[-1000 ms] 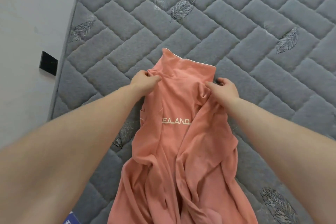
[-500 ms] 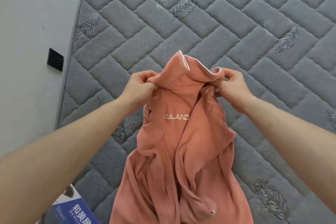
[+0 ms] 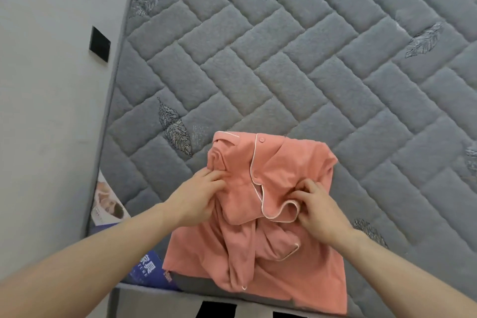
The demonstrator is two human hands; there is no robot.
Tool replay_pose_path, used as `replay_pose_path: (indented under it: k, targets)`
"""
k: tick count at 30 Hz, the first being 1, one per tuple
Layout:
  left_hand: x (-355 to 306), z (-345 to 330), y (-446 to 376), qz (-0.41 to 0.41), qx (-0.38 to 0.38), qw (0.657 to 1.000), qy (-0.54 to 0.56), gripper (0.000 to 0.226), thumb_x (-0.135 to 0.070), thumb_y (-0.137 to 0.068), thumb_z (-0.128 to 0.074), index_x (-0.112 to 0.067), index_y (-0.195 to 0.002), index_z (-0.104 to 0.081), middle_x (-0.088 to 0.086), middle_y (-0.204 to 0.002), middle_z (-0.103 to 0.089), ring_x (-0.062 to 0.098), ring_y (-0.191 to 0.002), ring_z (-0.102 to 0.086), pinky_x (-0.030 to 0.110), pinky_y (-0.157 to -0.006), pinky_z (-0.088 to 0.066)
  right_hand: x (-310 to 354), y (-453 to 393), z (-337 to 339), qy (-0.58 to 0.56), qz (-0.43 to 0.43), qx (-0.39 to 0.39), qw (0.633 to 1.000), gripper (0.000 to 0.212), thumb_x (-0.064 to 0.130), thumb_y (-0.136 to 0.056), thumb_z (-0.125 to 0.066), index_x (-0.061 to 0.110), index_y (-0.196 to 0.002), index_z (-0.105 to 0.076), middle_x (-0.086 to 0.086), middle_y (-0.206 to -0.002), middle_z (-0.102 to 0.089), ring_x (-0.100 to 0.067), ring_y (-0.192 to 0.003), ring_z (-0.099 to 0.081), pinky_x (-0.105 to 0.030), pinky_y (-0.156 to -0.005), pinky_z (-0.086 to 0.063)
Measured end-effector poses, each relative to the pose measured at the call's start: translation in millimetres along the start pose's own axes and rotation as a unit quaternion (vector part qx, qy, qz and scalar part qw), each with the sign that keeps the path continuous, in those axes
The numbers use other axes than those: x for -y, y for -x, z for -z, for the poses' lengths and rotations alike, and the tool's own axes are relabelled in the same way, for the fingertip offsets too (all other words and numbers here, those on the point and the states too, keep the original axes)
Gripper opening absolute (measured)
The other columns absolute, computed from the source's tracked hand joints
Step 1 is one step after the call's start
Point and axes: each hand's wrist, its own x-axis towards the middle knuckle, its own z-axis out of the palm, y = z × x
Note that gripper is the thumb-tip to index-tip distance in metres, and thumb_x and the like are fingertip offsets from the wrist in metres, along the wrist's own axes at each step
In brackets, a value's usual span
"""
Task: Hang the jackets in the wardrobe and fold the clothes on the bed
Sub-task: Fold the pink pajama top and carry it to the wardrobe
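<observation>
I see the pink shirt (image 3: 273,188) lying bunched on the grey quilted mattress (image 3: 309,72), close to its near edge, with the lower part of the cloth hanging over that edge. White piping runs down its front and a single pink button (image 3: 261,139) sits near the top. My left hand (image 3: 198,196) lies on the left side of the shirt, fingers curled into a fold of the cloth and gripping it. My right hand (image 3: 317,206) is on the right side, thumb and fingers pinching the piped hem where it curls up into a loop. Both forearms reach in from the bottom corners. A printed label (image 3: 108,201) shows at the mattress's left corner, and a black square plate (image 3: 99,44) is on the wall to the left.
</observation>
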Motion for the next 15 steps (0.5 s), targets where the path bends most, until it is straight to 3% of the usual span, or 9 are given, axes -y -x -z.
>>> replay_pose_path:
  k: [1,3,5,6,7,10,12,14,15]
  targets:
    - [-4,0,-2,0.01,-0.016,1.0,-0.003,0.033,-0.012,-0.075,-0.056,-0.021,-0.104,-0.071,-0.007,-0.143,-0.058,0.021,-0.127,-0.052,0.035,-0.112,-0.039,3,1,-4,-0.001,-0.014,-0.012,1.0,0.032,0.009,-0.084,-0.066,0.027,-0.107,-0.078,0.01,-0.11,-0.054,-0.019,-0.106,-0.052,-0.033,-0.089,-0.049]
    - [-16,5,-7,0.062,-0.146,0.986,0.049,0.027,-0.023,-0.068,-0.058,-0.024,-0.093,-0.07,-0.011,-0.126,-0.065,0.02,-0.111,-0.058,0.042,-0.1,-0.047,12,2,-3,-0.055,-0.048,-0.109,0.991,0.028,0.006,-0.078,-0.065,0.024,-0.096,-0.077,0.009,-0.105,-0.056,-0.018,-0.101,-0.052,-0.03,-0.088,-0.045]
    - [-22,7,-15,0.155,-0.316,0.926,0.135,0.028,-0.033,-0.067,-0.061,-0.025,-0.093,-0.066,-0.01,-0.118,-0.059,0.015,-0.108,-0.056,0.035,-0.102,-0.045,19,-2,1,-0.116,-0.089,-0.218,0.965,0.029,0.009,-0.073,-0.058,0.021,-0.095,-0.073,0.005,-0.105,-0.056,-0.019,-0.102,-0.049,-0.033,-0.093,-0.042]
    - [-23,5,-19,0.225,-0.354,0.891,0.174,0.036,-0.04,-0.067,-0.065,-0.025,-0.1,-0.064,-0.007,-0.12,-0.052,0.014,-0.112,-0.053,0.033,-0.105,-0.041,21,-5,2,-0.143,-0.125,-0.251,0.949,0.033,0.013,-0.072,-0.055,0.02,-0.101,-0.071,0.001,-0.109,-0.056,-0.021,-0.106,-0.048,-0.037,-0.098,-0.041]
    - [-24,4,-23,0.306,-0.348,0.858,0.222,0.05,-0.049,-0.068,-0.07,-0.024,-0.11,-0.061,-0.005,-0.125,-0.047,0.015,-0.118,-0.051,0.034,-0.11,-0.039,21,-8,1,-0.18,-0.172,-0.265,0.931,0.04,0.018,-0.074,-0.053,0.017,-0.111,-0.067,-0.004,-0.116,-0.056,-0.025,-0.113,-0.048,-0.042,-0.105,-0.039]
    - [-26,-7,-33,0.496,-0.2,0.768,0.353,0.099,-0.067,-0.06,-0.084,-0.018,-0.138,-0.047,0.004,-0.139,-0.046,0.024,-0.129,-0.051,0.043,-0.114,-0.04,22,-17,0,-0.331,-0.339,-0.226,0.851,0.072,0.045,-0.086,-0.071,0.012,-0.145,-0.045,-0.012,-0.144,-0.047,-0.028,-0.139,-0.037,-0.047,-0.12,-0.029]
    - [-25,-16,-37,0.523,-0.147,0.751,0.375,0.086,-0.054,-0.066,-0.086,-0.016,-0.134,-0.05,0.005,-0.133,-0.055,0.026,-0.119,-0.058,0.043,-0.107,-0.047,23,-19,-8,-0.361,-0.375,-0.178,0.835,0.098,0.049,-0.077,-0.085,0.015,-0.153,-0.033,-0.006,-0.144,-0.041,-0.022,-0.142,-0.034,-0.042,-0.121,-0.03]
    - [-24,-17,-41,0.5,-0.133,0.722,0.458,0.056,-0.034,-0.068,-0.079,-0.013,-0.117,-0.064,0.006,-0.111,-0.067,0.025,-0.095,-0.064,0.038,-0.085,-0.054,18,-22,-18,-0.402,-0.379,-0.154,0.819,0.086,0.028,-0.075,-0.087,0.015,-0.146,-0.039,-0.001,-0.135,-0.049,-0.021,-0.13,-0.048,-0.041,-0.114,-0.041]
    - [-25,-15,-41,0.483,-0.128,0.697,0.514,0.042,-0.027,-0.063,-0.073,-0.013,-0.102,-0.068,0.008,-0.092,-0.066,0.023,-0.075,-0.059,0.032,-0.066,-0.048,17,-25,-20,-0.448,-0.384,-0.145,0.794,0.071,0.016,-0.076,-0.083,0.015,-0.138,-0.048,-0.003,-0.13,-0.059,-0.021,-0.118,-0.058,-0.042,-0.105,-0.049]
